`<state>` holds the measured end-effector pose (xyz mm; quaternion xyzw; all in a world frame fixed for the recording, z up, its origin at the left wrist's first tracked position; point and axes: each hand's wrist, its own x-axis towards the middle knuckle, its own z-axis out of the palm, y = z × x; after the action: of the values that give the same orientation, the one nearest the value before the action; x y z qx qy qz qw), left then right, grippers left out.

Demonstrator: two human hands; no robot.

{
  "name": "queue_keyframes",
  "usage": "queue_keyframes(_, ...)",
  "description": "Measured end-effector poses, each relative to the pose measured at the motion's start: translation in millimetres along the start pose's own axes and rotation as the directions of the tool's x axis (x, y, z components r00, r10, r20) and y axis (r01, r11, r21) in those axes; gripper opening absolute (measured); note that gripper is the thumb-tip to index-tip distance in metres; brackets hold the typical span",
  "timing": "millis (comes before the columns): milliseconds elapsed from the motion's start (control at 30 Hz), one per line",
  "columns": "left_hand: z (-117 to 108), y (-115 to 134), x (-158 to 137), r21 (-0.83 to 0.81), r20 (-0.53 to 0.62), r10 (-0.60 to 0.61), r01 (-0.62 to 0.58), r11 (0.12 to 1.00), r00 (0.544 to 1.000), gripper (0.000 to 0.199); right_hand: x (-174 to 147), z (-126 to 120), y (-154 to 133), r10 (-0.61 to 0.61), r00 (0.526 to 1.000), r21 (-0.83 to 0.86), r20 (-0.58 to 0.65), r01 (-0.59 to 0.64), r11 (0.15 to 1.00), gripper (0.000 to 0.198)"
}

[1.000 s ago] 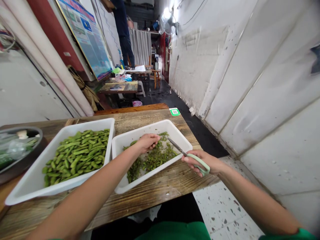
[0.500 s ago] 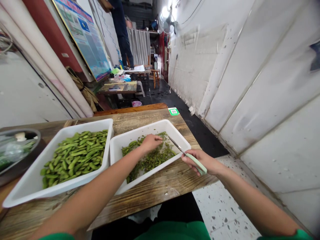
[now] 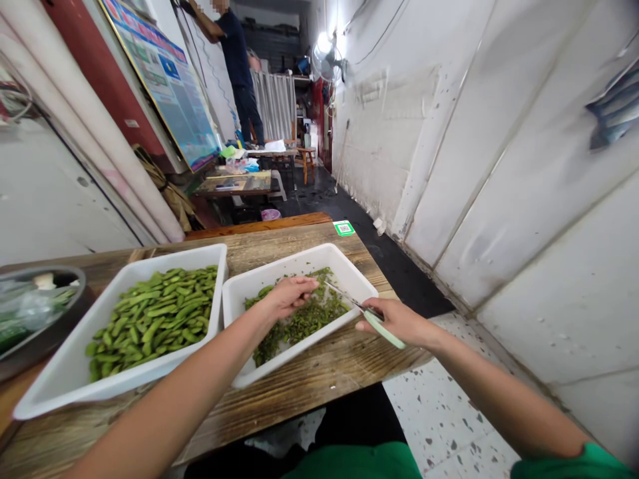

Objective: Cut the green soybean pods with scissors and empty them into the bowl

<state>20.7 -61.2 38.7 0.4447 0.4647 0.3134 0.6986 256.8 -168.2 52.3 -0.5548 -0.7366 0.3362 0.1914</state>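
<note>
Since half a second ago, the scissors (image 3: 386, 331) have shifted left, their tips nearer the left fingertips, and the view has tilted up. There is one pair, pale green handles and thin metal blades; the right hand (image 3: 399, 321) is curled round the handles, right of centre, and how far apart the blades stand is hard to see. The left hand (image 3: 289, 297), mid-frame, has its fingers drawn together; I cannot tell whether they meet or pinch anything.

Two smooth white trays rest on the grainy wooden table (image 3: 319, 382). The left tray (image 3: 60, 382) bears plump, curved green pods (image 3: 160, 313), too many to count. The right tray (image 3: 352, 273), at centre, has small, ragged green scraps (image 3: 312, 319), partly hidden by the left hand and forearm.

One dark round bowl (image 3: 82, 293) is cut off at the left edge. One person (image 3: 239, 60) stands at upper left.
</note>
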Motion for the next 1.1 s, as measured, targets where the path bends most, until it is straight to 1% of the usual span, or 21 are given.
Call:
queue_keyframes(67, 3.7, 1.0, -4.1, 0.024, 0.02, 0.005, -0.005, 1.0, 1.0, 0.032, 0.7, -1.2, -3.0, 0.01, 0.999, -0.059, -0.04, -0.013, 0.998, 0.038)
queue_keyframes(133, 9.7, 1.6, -8.3, 0.048, 0.023, 0.029, -0.03, 0.998, 0.999, 0.038, 1.7, -2.5, -6.2, 0.024, 0.997, -0.11, -0.077, -0.033, 0.993, 0.038)
queue_keyframes(267, 23.3, 2.3, -14.5, 0.091, -0.001, 0.104, -0.103, 0.99, 0.995, 0.035, 3.8, -2.4, -10.6, 0.043, 0.995, -0.154, -0.094, -0.058, 0.986, 0.037)
queue_keyframes(333, 28.7, 3.0, -16.8, 0.1, 0.013, 0.113, -0.113, 0.989, 0.994, 0.034, 3.9, -1.5, -12.1, 0.044, 0.994, -0.152, -0.096, -0.058, 0.987, 0.036)
queue_keyframes(433, 33.7, 3.5, -19.0, 0.117, 0.031, 0.093, -0.096, 0.988, 0.995, 0.035, 2.9, -1.3, -13.7, 0.036, 0.995, -0.132, -0.089, -0.047, 0.99, 0.034)
queue_keyframes(633, 32.6, -1.2, -18.2, 0.101, -0.006, 0.123, -0.122, 0.987, 0.992, 0.037, 2.7, -1.8, -9.7, 0.037, 0.996, -0.102, -0.08, -0.046, 0.994, 0.032)
queue_keyframes(733, 29.1, -3.1, -17.8, 0.063, 0.024, 0.065, -0.067, 0.996, 0.998, 0.04, 4.7, 0.2, -5.1, 0.037, 0.997, -0.078, -0.065, -0.042, 0.996, 0.032)
queue_keyframes(833, 25.4, -3.4, -17.0, 0.021, 0.047, 0.014, -0.015, 1.0, 0.999, 0.038, 5.6, 0.8, -3.2, 0.027, 0.998, -0.018, -0.051, -0.028, 0.999, 0.033)
queue_keyframes(900, 23.4, -3.3, -15.6, -0.039, 0.035, 0.015, -0.013, 0.999, 0.999, 0.033, 4.5, -0.6, -4.4, 0.035, 0.999, 0.075, -0.017, -0.034, 0.997, 0.034)
queue_keyframes(967, 22.6, -3.1, -14.2, -0.131, 0.022, 0.025, -0.022, 0.991, 0.999, 0.026, 2.1, -2.4, -7.1, 0.061, 0.996, 0.216, 0.066, -0.074, 0.974, 0.036)
queue_keyframes(1033, 23.5, -2.8, -13.7, -0.218, 0.0, 0.034, -0.033, 0.975, 0.999, 0.021, -1.0, -3.4, -10.4, 0.066, 0.984, 0.349, 0.168, -0.122, 0.929, 0.038)
queue_keyframes(1100, 26.4, -2.3, -14.8, -0.272, -0.039, 0.041, -0.05, 0.961, 0.998, 0.016, -3.8, -2.9, -13.3, 0.058, 0.976, 0.437, 0.211, -0.147, 0.888, 0.039)
